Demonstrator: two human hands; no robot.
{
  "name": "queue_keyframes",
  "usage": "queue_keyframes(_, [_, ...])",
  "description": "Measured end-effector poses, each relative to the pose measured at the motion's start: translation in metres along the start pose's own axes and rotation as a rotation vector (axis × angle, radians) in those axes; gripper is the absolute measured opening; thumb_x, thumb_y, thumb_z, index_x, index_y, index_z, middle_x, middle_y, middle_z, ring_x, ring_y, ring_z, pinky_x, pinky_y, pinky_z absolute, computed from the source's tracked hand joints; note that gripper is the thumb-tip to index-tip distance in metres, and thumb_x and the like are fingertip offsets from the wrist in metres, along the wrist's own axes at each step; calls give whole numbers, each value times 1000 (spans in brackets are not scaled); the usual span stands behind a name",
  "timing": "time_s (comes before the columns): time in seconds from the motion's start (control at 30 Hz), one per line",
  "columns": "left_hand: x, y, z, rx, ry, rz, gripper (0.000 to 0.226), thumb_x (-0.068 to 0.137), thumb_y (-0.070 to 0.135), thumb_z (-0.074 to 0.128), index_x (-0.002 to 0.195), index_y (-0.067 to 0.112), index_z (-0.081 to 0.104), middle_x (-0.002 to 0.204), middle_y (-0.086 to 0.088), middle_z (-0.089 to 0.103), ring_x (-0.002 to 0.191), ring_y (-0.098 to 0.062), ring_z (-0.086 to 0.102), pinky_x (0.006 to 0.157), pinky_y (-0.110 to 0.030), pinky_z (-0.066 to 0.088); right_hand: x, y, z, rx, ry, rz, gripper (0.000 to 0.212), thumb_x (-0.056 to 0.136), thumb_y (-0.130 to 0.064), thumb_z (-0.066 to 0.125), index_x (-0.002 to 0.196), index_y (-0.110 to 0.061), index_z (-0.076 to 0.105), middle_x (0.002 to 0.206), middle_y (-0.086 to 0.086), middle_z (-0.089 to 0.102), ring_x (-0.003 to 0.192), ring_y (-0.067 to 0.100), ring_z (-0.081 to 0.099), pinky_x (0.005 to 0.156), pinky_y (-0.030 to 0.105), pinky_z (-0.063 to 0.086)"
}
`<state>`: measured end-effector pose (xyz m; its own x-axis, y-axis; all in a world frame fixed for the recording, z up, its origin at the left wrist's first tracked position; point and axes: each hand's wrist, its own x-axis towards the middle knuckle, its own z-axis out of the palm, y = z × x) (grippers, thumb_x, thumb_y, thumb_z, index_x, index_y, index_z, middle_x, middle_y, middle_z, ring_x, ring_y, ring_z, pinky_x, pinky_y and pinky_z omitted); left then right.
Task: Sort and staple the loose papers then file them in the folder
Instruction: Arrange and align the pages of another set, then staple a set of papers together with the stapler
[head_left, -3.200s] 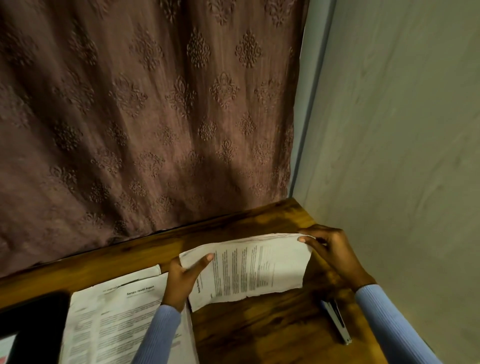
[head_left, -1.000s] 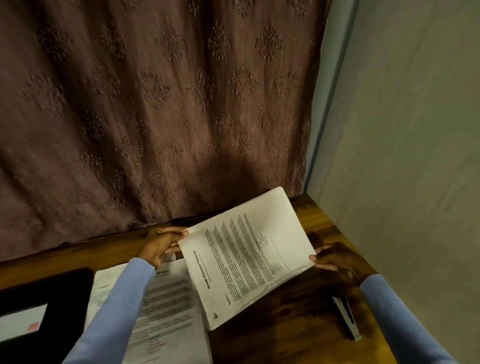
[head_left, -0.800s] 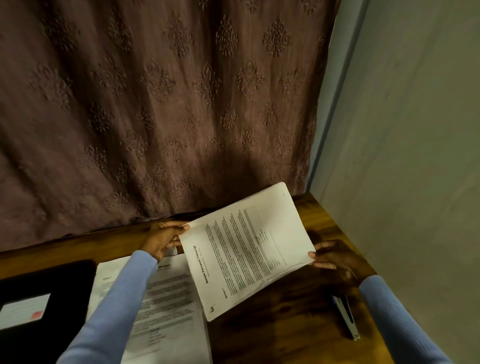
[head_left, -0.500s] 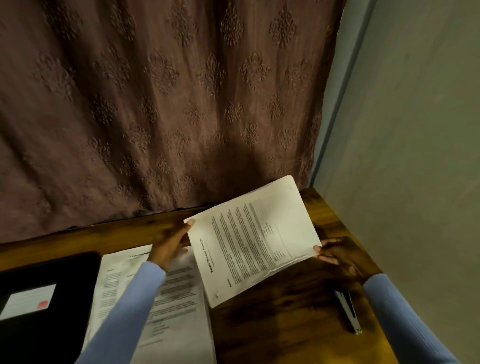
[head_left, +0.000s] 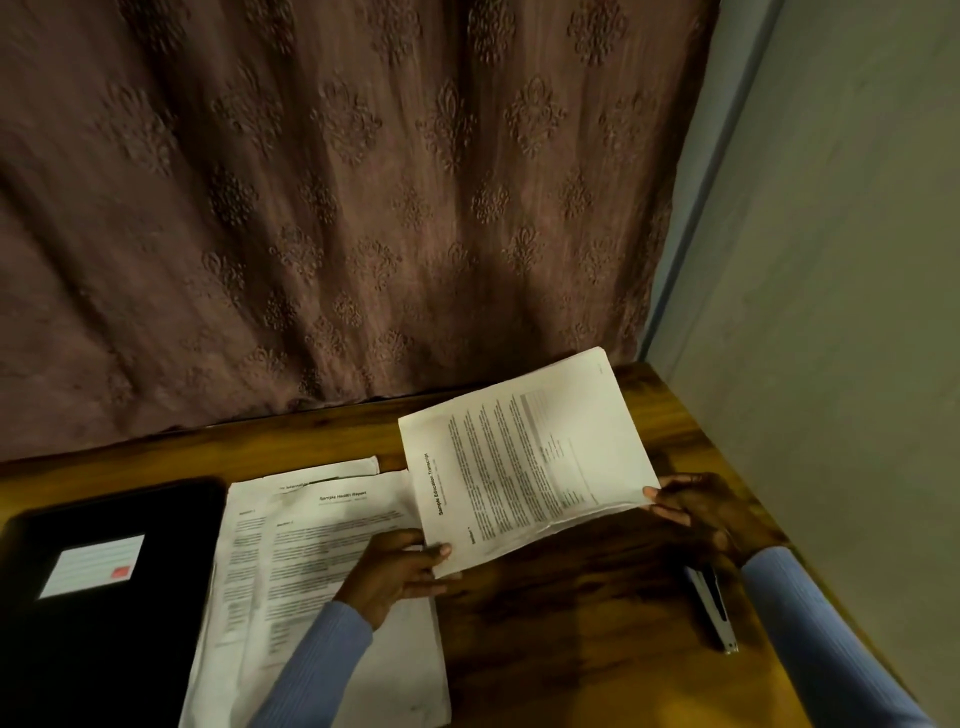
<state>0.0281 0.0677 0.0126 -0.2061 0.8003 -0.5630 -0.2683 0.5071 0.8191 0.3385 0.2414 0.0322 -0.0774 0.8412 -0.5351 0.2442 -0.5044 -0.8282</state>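
Left hand: your left hand (head_left: 402, 569) pinches the near-left corner of the paper set (head_left: 524, 457), thumb on top, fingers curled under. Closed on it.
Right hand: your right hand (head_left: 698, 512) grips the set's right edge w/ fingertips, rest of hand loosely curled. Also holding.
Paper set: several sheets, lifted off the desk (head_left: 571, 623) & tilted, far edge raised toward the curtain (head_left: 337, 208). Held at two opposite spots so the sheets stay squared & flat, prob. to line up edges before stapling.
Paper pile (head_left: 322, 582): still loose, lying flat mid-desk near the front edge, just left of the held set; your left forearm crosses over it. A few sheets fan out at the far end, so not sorted yet.
Stapler (head_left: 711, 608): on the desk near the right edge, just beside your right wrist. Close by, an easy reach once the set is aligned.
Folder (head_left: 104, 597): black, shut, white label on the cover, at the desk's left edge, touching the pile. Untouched so far, filing comes last.
Step (my guess): squaring one set; stapling & filing not yet done.
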Motion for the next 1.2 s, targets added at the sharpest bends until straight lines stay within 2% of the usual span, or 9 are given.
queue_keyframes(0.3, [-3,-5,21,-53,92,62,23,78,-12,65,94,3,65,90,-14,70,64,-25,72,55,-24,58,2,8,-2,-57,74,-115,32,86,3,58,116,13,54,114,28,59,73,18,59,47,16,51])
queue_keyframes(0.43, [-1,-31,42,-106,125,1,22,78,-13,64,94,2,65,85,-12,70,61,-23,71,52,-22,57,-6,28,4,-199,255,-255,21,85,-19,65,97,-1,65,92,11,67,83,28,63,74,27,54])
queue_keyframes(0.5, [-1,-44,55,-147,145,-26,21,78,-15,62,92,1,64,79,-12,71,58,-22,71,52,-23,57,-9,47,-1,-326,308,-301,21,84,-20,67,99,-5,66,99,12,68,92,30,63,86,43,53])
queue_keyframes(0.63, [-1,-60,74,-166,139,-50,20,80,-15,59,95,-3,63,83,-17,69,56,-20,70,51,-22,57,-35,94,-5,-566,319,-305,26,91,-31,56,110,-14,58,107,8,62,93,25,60,83,39,53])
queue_keyframes(0.7, [-2,-64,81,-162,122,-54,22,81,-14,57,96,0,62,89,-17,68,57,-19,69,51,-22,57,-47,119,-4,-707,339,-366,33,93,-35,50,120,-16,53,121,12,56,109,31,55,91,45,49])
queue_keyframes(0.87, [-9,-62,90,-154,98,-56,34,81,-16,55,107,4,59,85,-10,65,69,-24,64,55,-23,56,-56,140,14,-861,424,-223,61,97,-31,44,147,-9,18,150,18,23,135,38,29,112,47,29])
queue_keyframes(0.97, [-6,-63,88,-130,108,-98,37,81,-17,52,113,1,57,85,-11,63,69,-25,63,51,-21,56,-64,142,24,-1013,405,-208,64,96,-23,46,148,-7,11,150,20,23,134,36,31,111,42,31])
queue_keyframes(1.07, [-5,-67,88,-109,116,-140,40,81,-19,49,118,-3,55,96,-15,61,67,-23,63,48,-19,55,-69,142,33,-970,380,-276,47,97,-18,44,141,-7,31,137,18,42,119,31,49,100,36,44])
queue_keyframes(1.2, [-9,-67,86,-109,82,-134,36,83,-16,50,117,-7,55,85,-13,63,67,-22,62,47,-20,55,-87,135,48,-440,227,-226,19,92,-7,52,108,0,60,92,12,60,78,25,58,59,20,44])
